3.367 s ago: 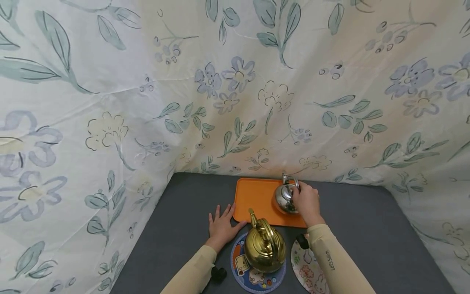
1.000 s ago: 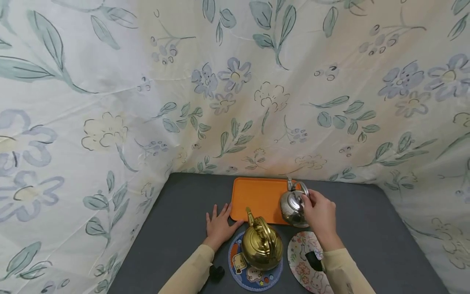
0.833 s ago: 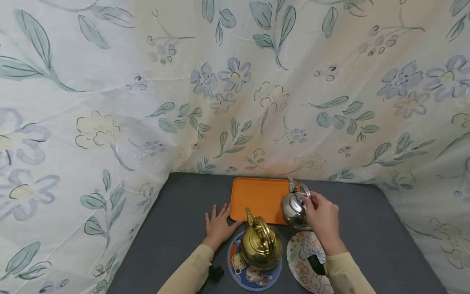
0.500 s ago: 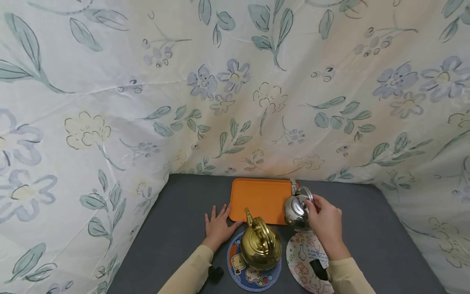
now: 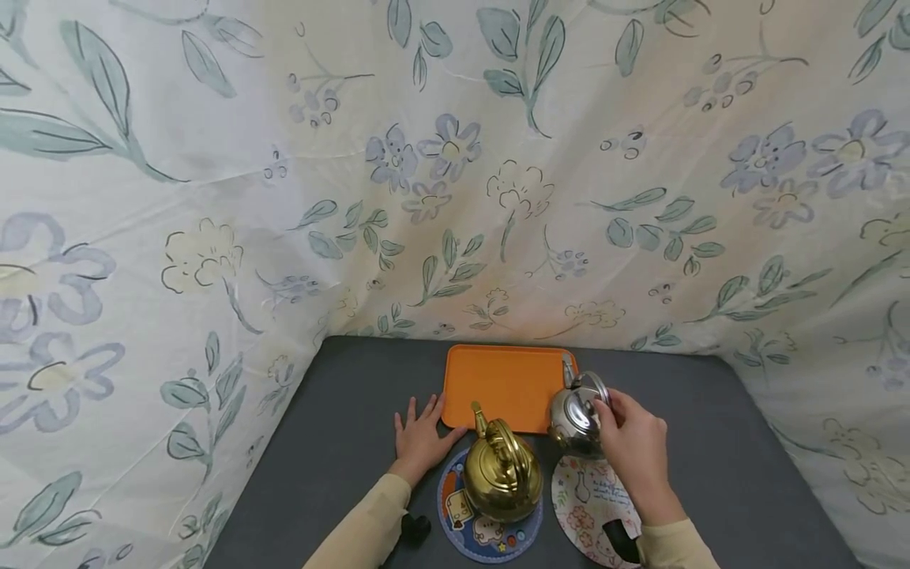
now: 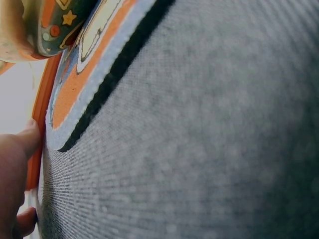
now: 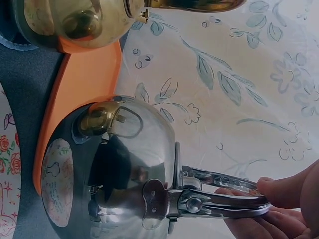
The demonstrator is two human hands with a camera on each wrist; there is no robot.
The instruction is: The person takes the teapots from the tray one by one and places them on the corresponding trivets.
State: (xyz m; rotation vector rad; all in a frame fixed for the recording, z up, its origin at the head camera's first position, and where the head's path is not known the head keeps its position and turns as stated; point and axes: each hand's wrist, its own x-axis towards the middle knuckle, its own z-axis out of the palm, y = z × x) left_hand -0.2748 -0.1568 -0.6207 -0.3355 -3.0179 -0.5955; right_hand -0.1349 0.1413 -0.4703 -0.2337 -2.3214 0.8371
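My right hand [image 5: 635, 446] grips the top handle of a silver kettle [image 5: 574, 417]. In the head view the kettle overlaps the right front corner of the orange tray [image 5: 508, 387] and the far edge of the pink floral mat [image 5: 593, 506]. The right wrist view shows thumb and fingers around the metal handle [image 7: 224, 199]. My left hand [image 5: 421, 442] lies flat, fingers spread, with its fingertips at the tray's left edge. Between the hands a gold kettle [image 5: 502, 478] stands on a round blue cartoon mat [image 5: 490, 545], its spout toward the tray.
The dark grey table [image 5: 341, 411] runs back to a floral cloth [image 5: 455, 261] that hangs behind and along both sides. Black wrist devices [image 5: 415, 528] sit at both sleeves. The gold kettle is close to the left of the silver one.
The silver kettle, held by my right hand, has moved off the tray's right part, rightward and toward me, to its front corner. The left hand has stayed at the tray.
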